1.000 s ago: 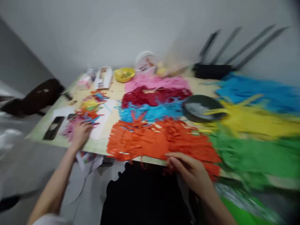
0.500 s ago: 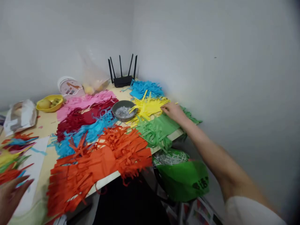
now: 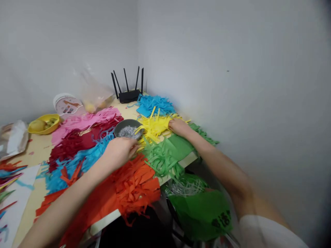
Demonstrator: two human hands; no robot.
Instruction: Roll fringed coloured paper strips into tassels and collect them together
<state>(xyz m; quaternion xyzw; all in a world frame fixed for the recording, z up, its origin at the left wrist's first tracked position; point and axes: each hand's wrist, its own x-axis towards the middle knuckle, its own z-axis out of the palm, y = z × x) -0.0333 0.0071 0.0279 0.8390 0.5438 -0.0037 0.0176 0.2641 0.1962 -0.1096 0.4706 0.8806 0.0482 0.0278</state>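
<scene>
My left hand reaches across the table and rests just in front of the grey bowl, its fingertips at the near edge of the yellow fringed paper; the fingers are bent and I cannot make out a grip. Over at the right end of that yellow paper lies my right hand, fingers curled on the strips, above the green fringed paper. Orange fringed paper lies under my left forearm.
Blue, pink, dark red and light blue fringed sheets cover the table. A black router stands in the corner. A yellow bowl and a round tub sit at the back left. A green bag hangs below the table edge.
My left hand has swung from the far left across to the grey bowl and yellow paper. My right hand shifted slightly left along the yellow strips. The view has turned a little to the right.
</scene>
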